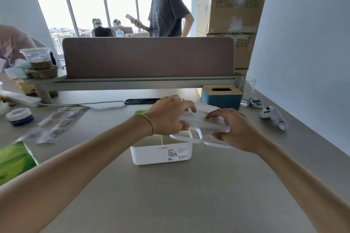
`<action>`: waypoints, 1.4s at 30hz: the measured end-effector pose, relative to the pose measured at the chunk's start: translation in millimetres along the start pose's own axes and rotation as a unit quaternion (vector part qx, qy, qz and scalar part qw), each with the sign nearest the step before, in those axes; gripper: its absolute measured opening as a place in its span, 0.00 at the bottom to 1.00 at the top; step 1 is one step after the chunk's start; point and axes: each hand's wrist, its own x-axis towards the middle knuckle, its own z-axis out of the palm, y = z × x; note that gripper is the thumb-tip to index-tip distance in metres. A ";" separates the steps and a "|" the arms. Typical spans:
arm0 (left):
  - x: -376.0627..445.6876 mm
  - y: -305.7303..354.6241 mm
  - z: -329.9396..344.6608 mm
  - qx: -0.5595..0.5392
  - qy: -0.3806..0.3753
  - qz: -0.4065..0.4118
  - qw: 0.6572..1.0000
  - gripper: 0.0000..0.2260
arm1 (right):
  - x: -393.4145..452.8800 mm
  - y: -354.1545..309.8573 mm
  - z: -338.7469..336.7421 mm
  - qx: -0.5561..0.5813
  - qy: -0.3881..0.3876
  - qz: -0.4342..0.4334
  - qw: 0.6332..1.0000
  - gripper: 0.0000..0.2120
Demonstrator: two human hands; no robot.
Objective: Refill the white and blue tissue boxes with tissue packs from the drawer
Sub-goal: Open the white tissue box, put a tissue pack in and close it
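we have the white tissue box (161, 152) standing open on the desk (189, 195), just below our grip. both our left hand (168, 117) and right hand (233, 130) grip its white lid (204, 125), lifted off and tilted above the box's right end. we judge this the opening step; next the lid goes aside and a green tissue pack (15, 161), well left of our grip, goes in, while the blue tissue box (221, 98) waits just beyond it.

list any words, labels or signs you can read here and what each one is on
"Hou", partly cut off, handwritten: tag on the white game controller.
Upright arrows and other handling symbols, no readable words: stacked brown cardboard boxes.
Red tag, black print and a code square, too small and blurred to read: sticker on the open white plastic tissue box.
Grey brand mark above that sticker: too faint to read.
No text shows on the blue tissue box with wooden lid.
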 end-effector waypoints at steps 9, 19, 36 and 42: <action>-47.0 -65.3 -7.8 -0.007 0.038 -0.053 0.998 0.20 | 48.8 -58.7 27.6 0.003 -0.019 -0.060 0.998 0.24; -64.0 -96.2 15.3 -0.021 0.059 -0.079 0.995 0.21 | 66.7 -70.5 54.1 -0.005 -0.040 -0.078 0.996 0.24; -66.9 -98.2 35.7 -0.031 0.060 -0.080 0.994 0.19 | 64.9 -64.9 65.3 -0.016 -0.044 -0.076 0.996 0.24; -58.9 -98.1 29.9 -0.046 0.076 -0.083 0.993 0.17 | 76.8 -64.9 60.4 -0.016 -0.068 -0.068 0.995 0.17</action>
